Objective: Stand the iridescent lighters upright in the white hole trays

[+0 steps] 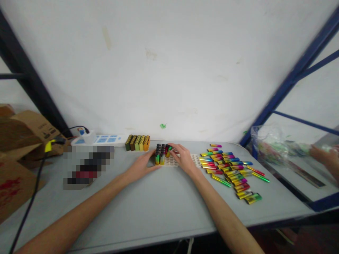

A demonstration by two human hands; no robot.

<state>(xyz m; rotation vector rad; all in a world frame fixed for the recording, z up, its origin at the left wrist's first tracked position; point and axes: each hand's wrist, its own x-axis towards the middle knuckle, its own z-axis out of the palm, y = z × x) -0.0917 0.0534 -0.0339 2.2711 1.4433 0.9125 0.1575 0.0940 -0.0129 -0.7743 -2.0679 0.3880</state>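
A white tray with rows of round holes lies near the wall. Upright lighter cases, shiny green to yellow with dark tops, stand in rows at its left end. My left hand rests beside this group, thumb and fingers spread around its left side. In my right hand, the fingertips pinch a dark red and green lighter case just right of the standing rows. The right forearm and hand cover part of the tray. Many loose metallic lighter cases lie in a pile to the right.
A block of gold-topped cases stands by the wall, next to a white power strip. Cardboard boxes and a black cable are at left. Blue frame bars edge the right, where another person's hand shows near a plastic bag.
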